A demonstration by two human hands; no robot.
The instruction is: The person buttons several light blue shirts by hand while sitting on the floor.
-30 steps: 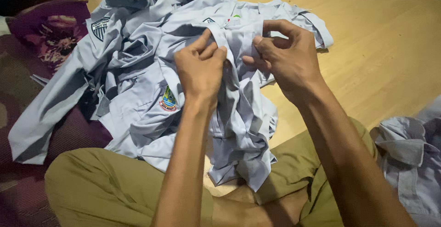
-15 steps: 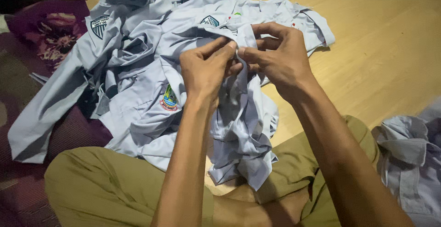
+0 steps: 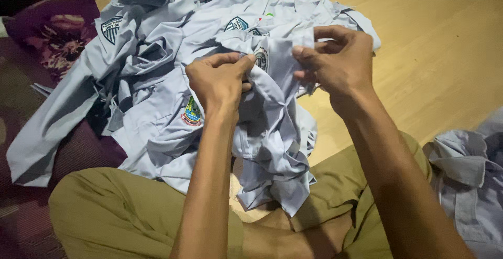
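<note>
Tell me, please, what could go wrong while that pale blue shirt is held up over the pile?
The held shirt is pinched only by the fingertips of the left hand and right hand, so it might slip. Its lower part hangs bunched over the lap near the pile of shirts and could tangle with them. The light is dim, so small details may be missed.

Shield-shaped dark blue badges (image 3: 111, 28) and a multicoloured crest patch (image 3: 192, 113) on pale shirts (image 3: 157, 133)

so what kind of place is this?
Probably a home, with the person sitting on the wooden floor. A heap of pale blue shirts lies in front of them, a purple floral cushion at the side, and both hands grip one shirt over their lap.
</note>
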